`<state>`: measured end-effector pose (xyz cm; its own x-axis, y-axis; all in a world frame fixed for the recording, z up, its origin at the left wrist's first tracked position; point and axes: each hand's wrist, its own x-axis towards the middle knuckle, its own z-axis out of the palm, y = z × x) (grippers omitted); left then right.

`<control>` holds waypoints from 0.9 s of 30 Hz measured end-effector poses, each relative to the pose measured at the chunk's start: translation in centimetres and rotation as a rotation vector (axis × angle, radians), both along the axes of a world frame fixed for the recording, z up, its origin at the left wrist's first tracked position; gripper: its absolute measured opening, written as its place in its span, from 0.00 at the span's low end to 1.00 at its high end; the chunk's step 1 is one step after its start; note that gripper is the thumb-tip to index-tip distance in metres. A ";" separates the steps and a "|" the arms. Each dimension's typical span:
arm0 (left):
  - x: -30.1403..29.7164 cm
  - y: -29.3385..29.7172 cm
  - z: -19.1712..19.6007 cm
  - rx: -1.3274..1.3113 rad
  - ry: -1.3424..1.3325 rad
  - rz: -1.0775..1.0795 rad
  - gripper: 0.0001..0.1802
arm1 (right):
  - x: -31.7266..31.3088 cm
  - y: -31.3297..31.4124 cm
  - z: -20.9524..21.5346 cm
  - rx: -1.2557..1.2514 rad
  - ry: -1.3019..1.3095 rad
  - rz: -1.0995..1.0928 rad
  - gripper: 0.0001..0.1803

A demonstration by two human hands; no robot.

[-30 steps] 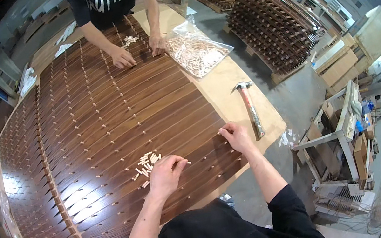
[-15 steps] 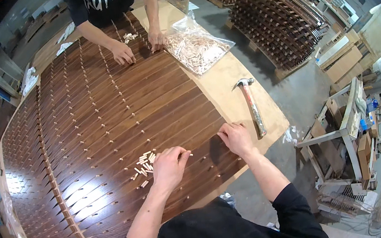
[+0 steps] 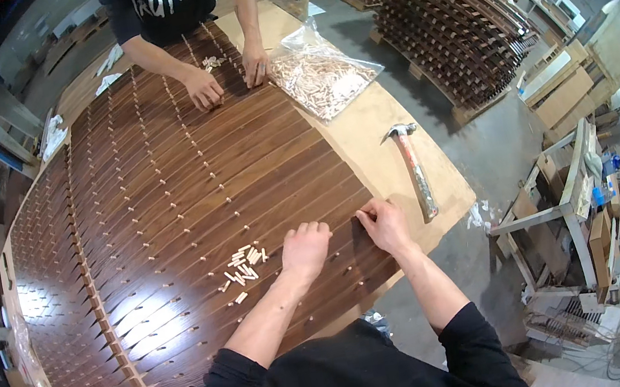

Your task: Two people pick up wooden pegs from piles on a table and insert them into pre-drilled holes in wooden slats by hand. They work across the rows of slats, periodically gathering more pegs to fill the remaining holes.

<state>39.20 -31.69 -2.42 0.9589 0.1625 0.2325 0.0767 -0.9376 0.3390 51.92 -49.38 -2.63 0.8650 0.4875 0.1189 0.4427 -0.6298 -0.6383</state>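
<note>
My left hand (image 3: 306, 252) is over the dark brown wooden slats (image 3: 272, 147), its fingers curled together. Whatever it may hold is hidden beneath the fingers. Close by on the right, my right hand (image 3: 384, 226) has its fingers and thumb drawn together at the slats' right end; nothing clear shows between them. Short pale dowels (image 3: 244, 267) lie in a loose pile left of my left hand. More dowels stick up in rows from the slats. A claw hammer (image 3: 413, 167) with a worn, paint-marked handle rests on the pale board right of my right hand.
Across the table, a co-worker's hands (image 3: 231, 79) work on the slats near another small dowel pile (image 3: 212, 63). A clear bag of dowels (image 3: 325, 76) lies on the pale board (image 3: 373, 133). Stacked slatted panels (image 3: 449, 27) and a wooden frame stand (image 3: 566, 209) are beyond.
My left hand has moved right, away from the dowel pile and toward my right hand; a pale dowel tip no longer shows at its fingers. My right hand stays at the slats' end.
</note>
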 end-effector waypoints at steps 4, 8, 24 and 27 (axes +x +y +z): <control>-0.1 -0.8 -0.4 0.360 0.028 -0.093 0.03 | -0.2 0.6 -0.2 0.027 -0.031 0.007 0.07; 0.4 -1.4 0.3 0.321 0.093 -0.113 0.06 | 0.1 -0.2 -1.1 0.056 -0.022 0.007 0.07; -13.1 10.2 2.1 -0.131 0.057 0.535 0.16 | -10.9 17.1 2.9 -0.090 -0.390 0.575 0.09; -13.1 10.9 1.8 -0.104 0.188 0.507 0.19 | -11.9 19.6 1.9 -0.381 -0.432 0.672 0.09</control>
<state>26.12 -20.80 -0.59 0.7777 0.6282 0.0231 0.5785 -0.7296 0.3646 40.07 -29.76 -0.68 0.2984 0.9497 0.0949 0.9496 -0.2854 -0.1293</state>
